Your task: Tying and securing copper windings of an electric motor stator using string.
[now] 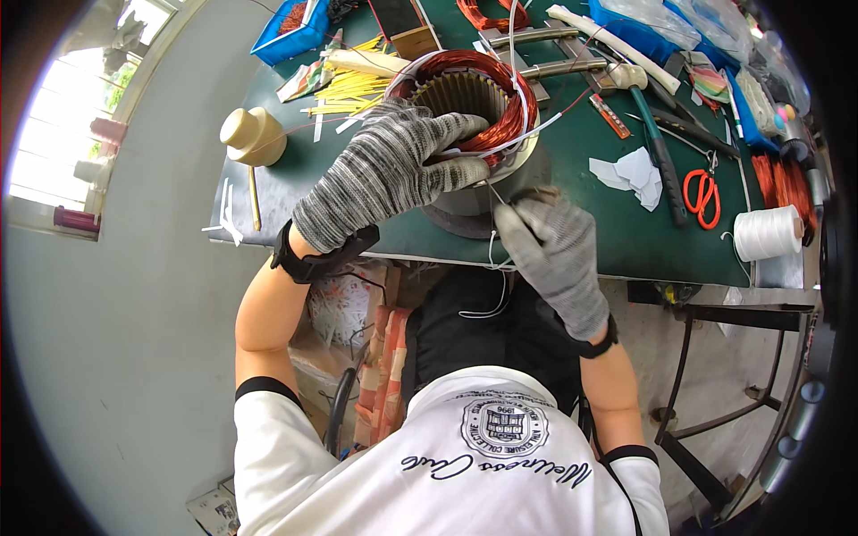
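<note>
A motor stator (527, 165) stands upright near the table's front edge, its top ringed by a thick copper winding (517, 125) bound with white cord. My left hand (384, 170), in a grey striped knit glove, is closed on the near left of the winding, thumb and forefinger on either side. Just right of it, my gloved right hand (554, 250) pinches a taut, thin pale strand that runs up to the stator's rim; it looks like the white cord. A loose length of white cord (492, 255) hangs below, looping over my lap. The right fingertips are partly hidden.
Left of the stator lie yellow strips (357, 87) and a cream spool-shaped block (250, 134). To the right are a mallet (657, 147), red-handled scissors (702, 196), white scraps (635, 174) and a white thread spool (767, 234). Blue bins (290, 36) stand at the back.
</note>
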A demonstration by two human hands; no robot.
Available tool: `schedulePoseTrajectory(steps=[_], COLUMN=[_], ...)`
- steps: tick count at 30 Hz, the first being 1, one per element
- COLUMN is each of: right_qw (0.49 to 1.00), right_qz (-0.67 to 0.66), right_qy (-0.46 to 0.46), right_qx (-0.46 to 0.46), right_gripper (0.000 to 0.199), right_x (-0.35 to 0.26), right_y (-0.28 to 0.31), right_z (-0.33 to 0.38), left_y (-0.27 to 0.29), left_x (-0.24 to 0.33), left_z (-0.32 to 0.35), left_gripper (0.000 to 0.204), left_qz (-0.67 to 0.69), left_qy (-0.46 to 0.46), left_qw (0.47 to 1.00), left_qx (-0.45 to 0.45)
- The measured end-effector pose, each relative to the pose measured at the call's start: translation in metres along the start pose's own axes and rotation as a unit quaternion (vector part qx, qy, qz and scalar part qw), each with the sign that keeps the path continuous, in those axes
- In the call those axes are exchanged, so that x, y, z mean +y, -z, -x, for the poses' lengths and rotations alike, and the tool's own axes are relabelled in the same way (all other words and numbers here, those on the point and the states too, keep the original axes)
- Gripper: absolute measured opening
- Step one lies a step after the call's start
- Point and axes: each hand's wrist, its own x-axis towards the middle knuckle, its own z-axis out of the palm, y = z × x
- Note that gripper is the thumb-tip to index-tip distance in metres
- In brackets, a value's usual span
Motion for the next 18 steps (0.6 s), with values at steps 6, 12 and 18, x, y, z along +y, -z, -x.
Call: schedulePoseTrajectory(steps=[6,12,18], right_qw=[0.994,0.992,0.986], right_qz=[0.091,0.095,0.072], right_qy=[-0.018,0.066,0.089], right_qx=[0.055,0.044,0.121], right_gripper=[0.008,0.014,0.007], right_x=[-0.002,0.006,-0.029], right_y=[-0.015,-0.008,0.028], right_z=[-0.012,-0.013,-0.049], left_y=[0.011,0.009,0.008], left_x=[0.01,0.0,0.029], left_z=[-0.008,-0.012,0.007], left_gripper=[0.038,0.052,0.076], left_qz=[0.009,-0.249,-0.306], left_qy=[0.085,-0.085,0.049], left_qw=[0.993,0.964,0.942], left_qx=[-0.08,-0.045,0.131])
